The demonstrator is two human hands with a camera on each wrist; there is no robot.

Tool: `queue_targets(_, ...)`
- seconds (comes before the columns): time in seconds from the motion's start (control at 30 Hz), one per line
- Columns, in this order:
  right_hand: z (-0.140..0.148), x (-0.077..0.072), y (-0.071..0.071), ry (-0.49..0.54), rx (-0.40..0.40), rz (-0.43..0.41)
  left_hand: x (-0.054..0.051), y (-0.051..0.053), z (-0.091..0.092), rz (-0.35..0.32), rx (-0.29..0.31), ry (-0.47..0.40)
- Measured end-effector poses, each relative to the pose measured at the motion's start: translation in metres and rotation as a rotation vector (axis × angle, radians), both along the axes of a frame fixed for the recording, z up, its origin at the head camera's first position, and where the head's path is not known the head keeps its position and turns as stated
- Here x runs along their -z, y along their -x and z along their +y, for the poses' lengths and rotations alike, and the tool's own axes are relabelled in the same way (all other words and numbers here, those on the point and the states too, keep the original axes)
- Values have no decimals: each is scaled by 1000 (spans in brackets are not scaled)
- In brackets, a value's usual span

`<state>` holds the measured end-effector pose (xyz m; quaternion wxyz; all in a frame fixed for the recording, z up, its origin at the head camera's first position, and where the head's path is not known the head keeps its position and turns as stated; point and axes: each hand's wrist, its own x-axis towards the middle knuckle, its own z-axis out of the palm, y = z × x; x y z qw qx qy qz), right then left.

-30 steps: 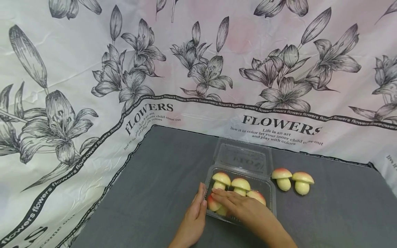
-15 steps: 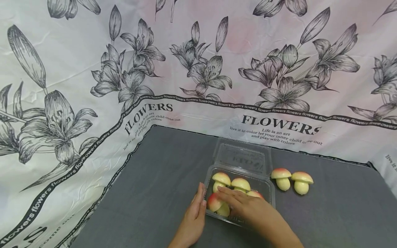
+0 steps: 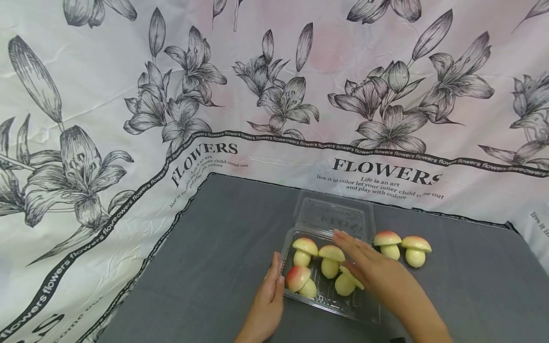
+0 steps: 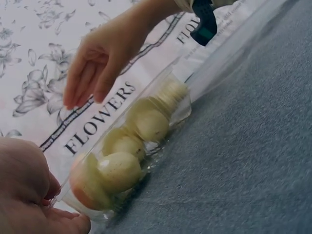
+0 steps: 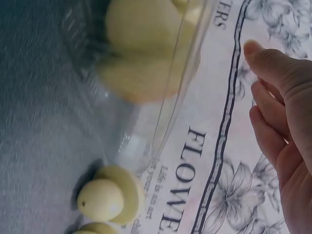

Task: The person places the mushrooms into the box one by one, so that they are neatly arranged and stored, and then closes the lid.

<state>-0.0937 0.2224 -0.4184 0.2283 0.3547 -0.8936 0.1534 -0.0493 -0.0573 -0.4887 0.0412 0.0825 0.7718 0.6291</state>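
A clear plastic box [image 3: 317, 308] holds several toy mushrooms with red-and-yellow caps, among them one at the front left [image 3: 301, 281]. My left hand [image 3: 267, 300] rests straight-fingered against the box's left wall; in the left wrist view the hand [image 4: 29, 190] has its fingers at the box's end. Above the box's right side is my right hand [image 3: 377, 271], holding nothing, fingers loosely extended. The right wrist view shows that hand [image 5: 287, 107] apart from the box, with empty fingers.
Two more mushrooms lie right of the box, one [image 3: 389, 245] beside the other [image 3: 415, 251]. The box's clear lid [image 3: 334, 214] lies folded back toward the flower-printed cloth [image 3: 274, 162] behind the grey table [image 3: 206, 247].
My right hand has lifted away from the mushrooms in the box and moved up and to the right, uncovering them. My left hand has stayed at the box's left side.
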Motion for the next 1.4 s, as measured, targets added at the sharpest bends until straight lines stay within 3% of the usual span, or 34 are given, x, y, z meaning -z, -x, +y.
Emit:
queue_targets(0.1, 10, 0, 1, 5, 61, -58, 1, -1, 2, -10, -21, -3)
queue_targets(0.27, 26, -2, 4, 24, 180, -80, 2, -2, 7, -17, -59, -4)
queue_targets(0.47, 53, -6, 5, 57, 372, -267, 1, -4, 11, -27, -95, 7)
queue_targets(0.57, 67, -6, 7, 51, 426, -307, 1, -4, 11, -30, -104, 8)
queue_targets(0.87, 101, 8, 12, 52, 468, -322, 1, -5, 11, -30, -110, 9)
queue_targets(1.4, 126, 36, 21, 60, 476, -310, 4, -5, 9, -25, -91, -4)
